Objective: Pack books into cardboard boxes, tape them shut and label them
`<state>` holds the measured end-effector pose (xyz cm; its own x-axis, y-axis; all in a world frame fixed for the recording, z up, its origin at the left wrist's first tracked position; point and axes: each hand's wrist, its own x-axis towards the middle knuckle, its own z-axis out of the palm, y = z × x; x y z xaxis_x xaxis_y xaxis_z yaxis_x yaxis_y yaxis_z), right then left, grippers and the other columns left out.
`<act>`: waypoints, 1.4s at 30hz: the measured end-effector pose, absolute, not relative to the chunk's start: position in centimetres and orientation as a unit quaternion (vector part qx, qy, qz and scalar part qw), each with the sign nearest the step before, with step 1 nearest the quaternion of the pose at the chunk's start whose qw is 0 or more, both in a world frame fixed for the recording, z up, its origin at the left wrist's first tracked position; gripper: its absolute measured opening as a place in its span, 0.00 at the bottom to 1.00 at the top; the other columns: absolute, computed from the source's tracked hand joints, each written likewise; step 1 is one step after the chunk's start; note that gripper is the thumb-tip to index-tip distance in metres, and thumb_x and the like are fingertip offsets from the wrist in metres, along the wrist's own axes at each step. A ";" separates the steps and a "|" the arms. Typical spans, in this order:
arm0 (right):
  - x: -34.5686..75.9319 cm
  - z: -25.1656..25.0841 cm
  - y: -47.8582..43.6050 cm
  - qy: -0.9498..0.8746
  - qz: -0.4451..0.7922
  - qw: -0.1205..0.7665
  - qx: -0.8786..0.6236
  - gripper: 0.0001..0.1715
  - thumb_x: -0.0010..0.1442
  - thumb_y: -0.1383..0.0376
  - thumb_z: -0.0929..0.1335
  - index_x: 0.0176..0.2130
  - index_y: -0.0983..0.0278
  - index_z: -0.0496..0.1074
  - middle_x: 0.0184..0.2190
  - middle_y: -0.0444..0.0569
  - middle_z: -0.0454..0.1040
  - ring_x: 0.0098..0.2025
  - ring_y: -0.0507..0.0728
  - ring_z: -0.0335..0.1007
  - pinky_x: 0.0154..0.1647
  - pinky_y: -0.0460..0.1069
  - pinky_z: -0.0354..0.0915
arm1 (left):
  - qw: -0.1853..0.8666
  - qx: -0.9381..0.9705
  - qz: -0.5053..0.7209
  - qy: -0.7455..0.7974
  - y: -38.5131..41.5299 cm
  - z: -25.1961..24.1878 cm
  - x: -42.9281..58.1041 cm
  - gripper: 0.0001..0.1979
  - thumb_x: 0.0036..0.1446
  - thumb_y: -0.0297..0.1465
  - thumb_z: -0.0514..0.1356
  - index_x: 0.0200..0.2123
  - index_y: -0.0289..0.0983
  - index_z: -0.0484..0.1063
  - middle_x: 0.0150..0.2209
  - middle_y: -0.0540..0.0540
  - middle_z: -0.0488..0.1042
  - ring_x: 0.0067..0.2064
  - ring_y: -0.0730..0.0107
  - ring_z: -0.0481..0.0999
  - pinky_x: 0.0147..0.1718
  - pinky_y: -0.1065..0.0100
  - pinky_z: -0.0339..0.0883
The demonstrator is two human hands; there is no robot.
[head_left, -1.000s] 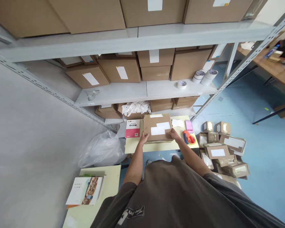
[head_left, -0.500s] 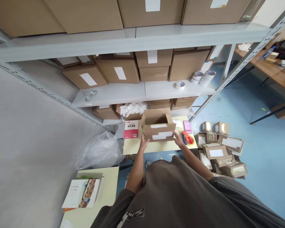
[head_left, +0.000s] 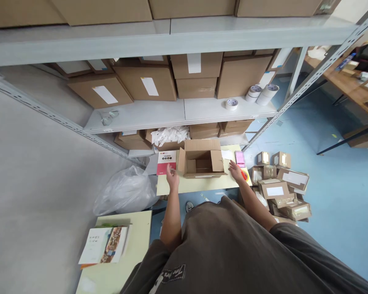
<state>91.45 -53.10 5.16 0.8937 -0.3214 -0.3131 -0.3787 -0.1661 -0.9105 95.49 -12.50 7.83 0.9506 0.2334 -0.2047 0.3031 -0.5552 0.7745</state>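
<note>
An open cardboard box (head_left: 204, 176) rests on the pale yellow table (head_left: 190, 187), its flaps spread and its inside showing bare cardboard. My left hand (head_left: 172, 178) is off the box's left side, fingers apart, in front of a red-and-white book (head_left: 166, 158). On the other side, my right hand (head_left: 235, 170) hovers clear of the box with its fingers apart. Close to that hand lie a red tape dispenser (head_left: 243, 174), partly hidden by it, and a pink pad (head_left: 240, 158). A white paper (head_left: 227, 154) sits just behind the box's right flap.
Grey shelving (head_left: 141, 109) with cartons and tape rolls (head_left: 231, 104) stands behind the table. Taped parcels (head_left: 282, 190) are piled on the floor at right. A clear plastic bag (head_left: 125, 192) and a side table with books (head_left: 102, 245) are at left.
The box, earlier tilted between both hands, now sits flat on the table with its opening upward. Both hands have let go and moved outward from its sides.
</note>
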 end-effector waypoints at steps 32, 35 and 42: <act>94.9 10.1 -47.0 0.031 0.081 0.134 -0.987 0.57 0.61 0.52 0.76 0.79 0.57 0.53 0.82 0.57 0.39 0.82 0.81 0.25 0.76 0.72 0.44 | 0.471 0.874 -0.123 0.015 -16.4 1.8 95.0 0.53 0.53 0.40 0.76 0.77 0.43 0.56 0.79 0.32 0.51 0.78 0.40 0.55 0.73 0.45 0.56; 94.8 9.6 -48.9 0.070 0.121 0.131 -0.981 0.67 0.57 0.42 0.78 0.80 0.57 0.49 0.82 0.60 0.36 0.80 0.85 0.30 0.75 0.73 0.45 | 0.486 0.866 -0.115 0.030 -16.7 1.4 94.7 0.54 0.54 0.36 0.76 0.78 0.41 0.54 0.78 0.32 0.54 0.78 0.41 0.56 0.73 0.47 0.55; 92.8 6.0 -50.5 0.033 0.219 0.234 -0.947 0.78 0.55 0.46 0.80 0.82 0.62 0.35 0.81 0.73 0.33 0.80 0.79 0.45 0.70 0.65 0.58 | 0.505 0.853 -0.107 0.079 -17.3 1.7 94.1 0.62 0.52 0.34 0.77 0.80 0.43 0.44 0.78 0.33 0.56 0.78 0.44 0.57 0.74 0.50 0.54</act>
